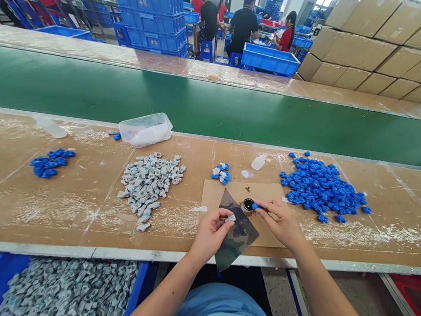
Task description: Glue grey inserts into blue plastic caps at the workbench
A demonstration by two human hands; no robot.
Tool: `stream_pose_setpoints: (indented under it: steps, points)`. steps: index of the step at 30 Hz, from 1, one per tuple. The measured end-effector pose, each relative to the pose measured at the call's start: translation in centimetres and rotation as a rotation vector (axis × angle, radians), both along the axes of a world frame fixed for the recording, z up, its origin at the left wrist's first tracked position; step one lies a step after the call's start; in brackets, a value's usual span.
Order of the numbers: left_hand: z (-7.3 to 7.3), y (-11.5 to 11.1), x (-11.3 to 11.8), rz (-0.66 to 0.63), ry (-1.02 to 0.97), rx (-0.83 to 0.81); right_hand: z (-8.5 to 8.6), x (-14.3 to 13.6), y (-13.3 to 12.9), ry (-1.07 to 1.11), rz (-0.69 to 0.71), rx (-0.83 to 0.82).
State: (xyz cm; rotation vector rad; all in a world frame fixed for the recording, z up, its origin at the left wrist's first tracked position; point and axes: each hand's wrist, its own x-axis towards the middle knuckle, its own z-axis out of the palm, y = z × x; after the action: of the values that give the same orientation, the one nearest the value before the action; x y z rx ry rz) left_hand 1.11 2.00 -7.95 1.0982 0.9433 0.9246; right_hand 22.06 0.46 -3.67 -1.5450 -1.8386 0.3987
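Note:
Pinched in my left hand (214, 230) is a small grey-white plastic piece (230, 218), held above a dark camouflage cloth (235, 234). My right hand (280, 220) grips a small blue piece (256, 206) by its end, right at the rim of a little round jar of dark liquid (248, 204). Whether the blue piece touches the liquid I cannot tell. Cloth and jar rest on a cardboard sheet (268, 189). Beyond them sits a small cluster of joined blue and white pieces (221, 173).
A heap of grey pieces (150, 183) lies left, a heap of blue ones (319, 185) right. A clear plastic tub (146, 130) stands near the green conveyor belt (206, 106). Below left is a blue crate (137, 292) of grey pieces. People sit in the background.

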Motion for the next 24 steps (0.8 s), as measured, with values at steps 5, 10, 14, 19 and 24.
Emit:
stream_pose_setpoints:
  steps: [5,10,14,19,24]
  points:
    - [0.6,0.1,-0.2,-0.012,-0.032,-0.019,0.0,-0.5,-0.8,0.146,-0.024,-0.042]
    - [1.0,-0.2,0.4,-0.051,-0.107,-0.04,0.4,-2.6,-1.9,0.287,0.056,-0.077]
    - [1.1,-0.4,0.7,-0.097,-0.134,-0.033,0.5,-3.5,-2.0,0.265,0.136,-0.058]
    - [2.3,-0.1,-0.2,-0.22,0.011,0.114,0.5,-2.7,-1.9,0.196,0.239,-0.082]
    - [3.9,0.1,-0.8,-0.288,0.245,0.264,1.4,-2.1,-1.9,0.067,0.349,-0.096]
